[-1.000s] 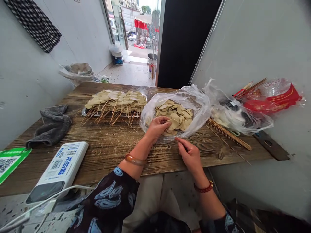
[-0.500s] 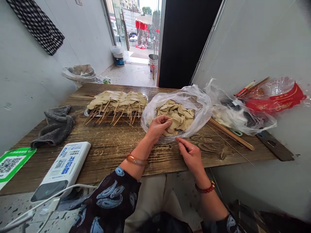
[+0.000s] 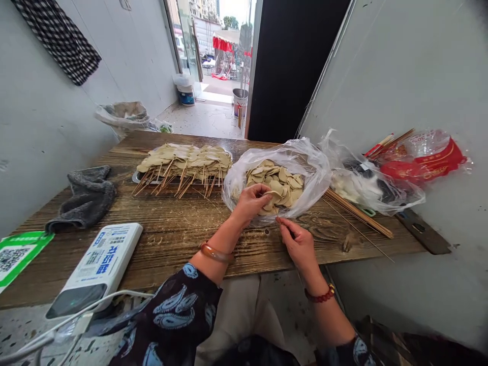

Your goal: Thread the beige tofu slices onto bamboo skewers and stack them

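My left hand (image 3: 251, 202) is closed on a thin, pale beige round slice (image 3: 275, 194), held above the near edge of an open clear plastic bag (image 3: 316, 175). Many similar loose slices (image 3: 263, 172) fill that bag. My right hand (image 3: 298, 239) pinches a thin wooden skewer (image 3: 278, 218), whose upper end points toward the slice; whether the tip is through it I cannot tell. Left of the bag, a metal tray (image 3: 135, 177) bears a heap of skewered slices (image 3: 183, 158), with the sticks jutting toward me.
A bundle of bare skewers (image 3: 362, 216) lies right of the bag, near plastic packaging (image 3: 419, 162) and a flat dark blade-like piece (image 3: 429, 234). At the left are a grey cloth (image 3: 86, 198), a white box-shaped device (image 3: 101, 264) with cables, and a green QR card (image 3: 23, 256).
The slice in my left hand has tilted and shows more edge-on. Both hands stay nearly in place, and the view has shifted slightly.
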Available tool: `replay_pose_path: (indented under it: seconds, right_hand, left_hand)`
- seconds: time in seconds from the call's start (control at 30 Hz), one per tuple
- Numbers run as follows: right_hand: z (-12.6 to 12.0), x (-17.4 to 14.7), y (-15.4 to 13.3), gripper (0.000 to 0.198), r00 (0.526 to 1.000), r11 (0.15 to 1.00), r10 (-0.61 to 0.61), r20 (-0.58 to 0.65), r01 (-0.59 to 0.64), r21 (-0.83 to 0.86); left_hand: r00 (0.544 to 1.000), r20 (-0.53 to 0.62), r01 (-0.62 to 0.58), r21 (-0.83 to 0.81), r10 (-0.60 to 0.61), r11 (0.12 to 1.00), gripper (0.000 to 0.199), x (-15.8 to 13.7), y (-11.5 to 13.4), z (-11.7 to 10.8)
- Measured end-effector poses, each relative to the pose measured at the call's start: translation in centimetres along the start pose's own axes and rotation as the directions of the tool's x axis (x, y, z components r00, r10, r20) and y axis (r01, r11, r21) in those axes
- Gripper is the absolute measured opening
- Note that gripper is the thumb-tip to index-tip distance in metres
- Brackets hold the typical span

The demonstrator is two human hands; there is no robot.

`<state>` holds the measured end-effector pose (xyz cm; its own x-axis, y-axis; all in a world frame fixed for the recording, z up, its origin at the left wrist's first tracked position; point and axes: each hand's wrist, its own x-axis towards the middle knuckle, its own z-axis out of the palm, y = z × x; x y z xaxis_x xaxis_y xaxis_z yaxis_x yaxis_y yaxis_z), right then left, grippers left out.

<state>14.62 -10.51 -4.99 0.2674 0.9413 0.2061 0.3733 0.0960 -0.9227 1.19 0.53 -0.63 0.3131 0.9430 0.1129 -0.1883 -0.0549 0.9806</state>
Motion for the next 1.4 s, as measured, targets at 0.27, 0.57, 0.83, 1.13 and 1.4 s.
replay_pose_path:
  seconds: [0.27,0.57,0.83,1.13,1.4]
  right_hand:
    - [0.21,0.05,0.19,0.034,1.000,1.000,-0.001,-0.029,0.001,0.008]
    - [0.02,-0.37,0.18,0.035,0.998,0.999,-0.027,-0.052,0.025,-0.030]
    - [-0.26,-0.76,-0.11,0.033,0.994,0.997,-0.066,-0.084,0.062,-0.043]
    - [-0.15,-0.79,-0.03,0.031,0.992,0.995,-0.088,-0.087,0.083,-0.056]
    - [-0.15,-0.84,0.17,0.031,0.995,0.997,-0.060,-0.077,0.056,-0.061]
  left_hand:
    - [0.997,0.050,-0.065,0.104,0.060,0.993,0.019,0.02,-0.21,0.14]
    - [0.997,0.064,0.055,-0.069,-0.050,0.996,0.027,-0.30,-0.56,0.50]
    - [0.984,0.065,0.179,-0.234,-0.168,0.956,0.036,-0.39,-0.31,0.49]
    - [0.985,0.072,0.170,-0.276,-0.156,0.946,0.030,-0.63,-0.12,0.38]
    - [0.972,0.100,0.230,-0.250,-0.212,0.940,0.024,-0.55,-0.34,0.63]
